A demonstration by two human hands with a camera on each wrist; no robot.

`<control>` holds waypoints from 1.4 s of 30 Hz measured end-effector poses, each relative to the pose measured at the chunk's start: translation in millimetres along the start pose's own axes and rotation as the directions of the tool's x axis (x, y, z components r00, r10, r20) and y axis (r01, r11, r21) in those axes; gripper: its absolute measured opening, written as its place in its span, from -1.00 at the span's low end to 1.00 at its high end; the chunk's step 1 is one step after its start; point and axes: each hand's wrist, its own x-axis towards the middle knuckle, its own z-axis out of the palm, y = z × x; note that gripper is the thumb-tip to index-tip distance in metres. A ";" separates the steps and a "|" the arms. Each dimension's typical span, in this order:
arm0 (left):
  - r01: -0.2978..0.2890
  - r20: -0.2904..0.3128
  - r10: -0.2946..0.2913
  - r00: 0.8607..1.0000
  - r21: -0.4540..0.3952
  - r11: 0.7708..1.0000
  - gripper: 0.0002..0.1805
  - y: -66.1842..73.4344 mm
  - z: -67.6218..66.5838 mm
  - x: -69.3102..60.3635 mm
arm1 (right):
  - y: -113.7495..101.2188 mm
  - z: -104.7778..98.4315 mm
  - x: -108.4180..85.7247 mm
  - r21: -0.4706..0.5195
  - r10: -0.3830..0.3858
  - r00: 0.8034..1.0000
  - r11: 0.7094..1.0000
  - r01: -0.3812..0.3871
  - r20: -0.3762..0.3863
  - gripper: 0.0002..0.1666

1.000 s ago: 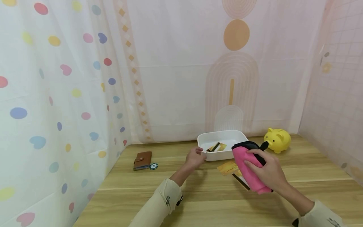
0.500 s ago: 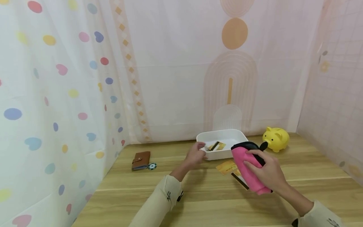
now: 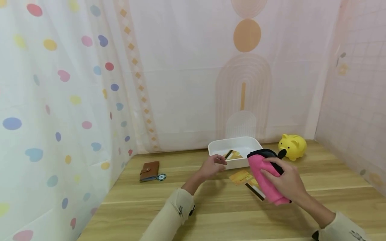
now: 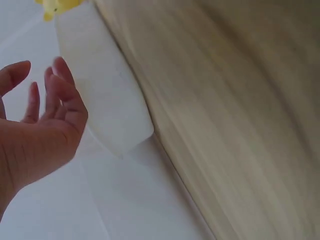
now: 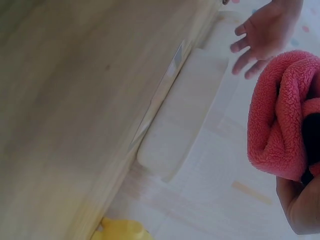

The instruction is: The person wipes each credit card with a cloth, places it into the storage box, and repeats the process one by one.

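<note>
My right hand (image 3: pixel 284 179) grips a rolled pink fleecy cloth item (image 3: pixel 265 180) with black trim, tilted above the table. Its fuzzy pink end (image 5: pixel 280 115) shows large in the right wrist view, where much of that hand is hidden. My left hand (image 3: pixel 211 167) hovers at the front left of a white tray (image 3: pixel 238 164), fingers loosely bent with nothing visible between them. In the left wrist view, the same hand (image 4: pixel 47 125) appears apart from the tray wall (image 4: pixel 107 85). Inside the tray lie yellow cards (image 3: pixel 233 155), partly hidden by its front wall.
On the wooden table (image 3: pixel 211 214), a gold card (image 3: pixel 240 177) and a black-striped card (image 3: pixel 254 191) lie below the pink item. A brown wallet (image 3: pixel 149 170) and a poker chip (image 3: pixel 161 177) are at left. A yellow piggy bank (image 3: pixel 292 147) stands at back right.
My left hand has shifted right along the tray's front, its fingertips now before the front wall. The right hand keeps its grip on the pink item, almost still. The head view has turned slightly.
</note>
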 end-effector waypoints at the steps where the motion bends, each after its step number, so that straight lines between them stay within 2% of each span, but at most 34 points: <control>1: -0.007 -0.009 0.007 1.000 0.028 1.000 -0.68 -0.3 3.7 -1.1 | -0.1 -0.2 0.3 0.001 0.002 1.000 1.000 -0.002 0.002 -0.60; 4: 0.024 -0.023 -0.022 1.000 0.111 0.993 -0.62 1.4 13.7 -4.3 | -0.4 -0.8 0.4 0.008 0.012 1.000 1.000 -0.012 0.006 -0.61; 6: 0.054 -0.013 -0.053 0.999 0.143 0.988 -0.54 -5.0 20.3 -1.8 | -0.8 -1.6 0.4 0.011 0.014 1.000 1.000 -0.014 0.006 -0.61; 10: 0.089 0.008 -0.093 0.996 0.222 0.971 -0.46 -5.6 30.8 -2.6 | -1.8 -3.1 1.0 0.010 0.011 1.000 1.000 -0.011 0.008 -0.61; 13: 0.096 0.000 -0.102 0.995 0.324 0.941 -0.45 -4.3 37.7 -2.6 | -2.2 -4.2 2.3 0.001 0.011 1.000 1.000 -0.011 0.009 -0.61; 18: 0.126 -0.040 -0.121 0.992 0.477 0.870 -0.44 -2.3 46.7 -2.5 | -2.4 -6.4 3.5 -0.009 0.017 1.000 1.000 -0.017 0.009 -0.61; 20: 0.143 -0.062 -0.130 0.990 0.512 0.847 -0.45 -1.6 49.4 -2.6 | -2.7 -7.2 3.4 -0.008 0.020 1.000 1.000 -0.019 0.009 -0.62; 25: 0.198 -0.104 -0.168 0.980 0.549 0.812 -0.47 -0.9 54.5 -4.0 | -3.0 -8.8 2.9 -0.007 0.025 1.000 1.000 -0.025 0.006 -0.62; 29: 0.237 -0.139 -0.192 0.972 0.554 0.798 -0.51 -2.2 57.0 -4.5 | -2.9 -9.4 2.4 -0.007 0.025 1.000 1.000 -0.025 0.006 -0.62; 33: 0.242 -0.128 -0.205 0.970 0.566 0.788 -0.55 -6.1 55.9 -4.6 | -2.9 -10.2 1.3 -0.011 0.029 1.000 1.000 -0.029 0.003 -0.62; 36: 0.235 -0.104 -0.214 0.971 0.562 0.793 -0.60 -8.9 51.0 -5.9 | -3.3 -10.7 0.1 -0.008 0.036 0.999 0.999 -0.036 0.009 -0.62; 39: 0.222 -0.063 -0.224 0.973 0.532 0.817 -0.68 -9.7 44.5 -7.2 | -3.2 -11.0 -0.4 -0.001 0.043 0.999 0.999 -0.043 0.014 -0.62; 42: 0.214 -0.028 -0.235 0.972 0.524 0.824 -0.70 -9.8 39.8 -7.9 | -2.5 -11.0 0.3 0.001 0.035 0.999 0.999 -0.035 0.012 -0.62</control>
